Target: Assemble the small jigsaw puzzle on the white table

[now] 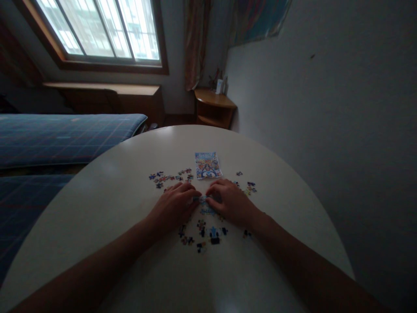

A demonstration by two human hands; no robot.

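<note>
A pale blue jigsaw puzzle piece lies between the fingertips of both hands, at the middle of the round table. My left hand is closed on its left side, knuckles up. From the right, my right hand pinches at it with thumb and forefinger. Just below the fingers is a joined strip of blue puzzle pieces. Nearer to me lies a joined section with a blue cartoon face, with loose pieces around it. The fingers partly cover what they hold.
A printed picture sheet lies beyond my hands. Loose puzzle pieces are scattered at left, others at right. The white round table stands beside a wall, with a blue plaid mattress to the left.
</note>
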